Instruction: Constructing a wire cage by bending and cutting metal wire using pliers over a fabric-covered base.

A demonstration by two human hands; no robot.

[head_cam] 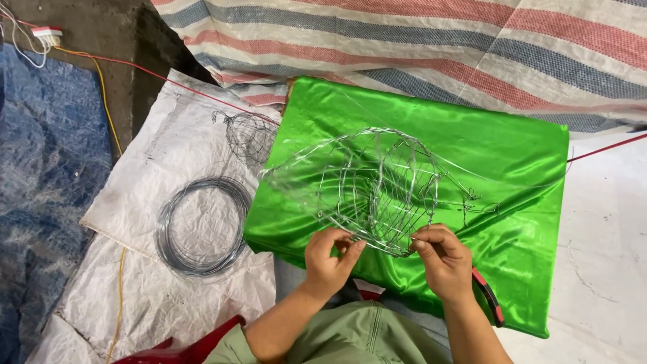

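A rounded wire frame (377, 185) made of thin silver wire rests over a shiny green cloth (512, 162) on my lap. My left hand (329, 259) pinches the frame's near edge with thumb and fingers. My right hand (441, 259) grips the same near edge a little to the right, fingers curled around the wire. A red and black tool (490, 296) lies on the green cloth just right of my right wrist.
A coil of grey wire (202, 226) lies on a white woven sack (168, 135) at left. A smaller wire cage (251, 135) sits beyond it. A striped tarp (438, 47) covers the back, blue sheeting (47, 168) the far left. A red wire (155, 74) crosses the floor.
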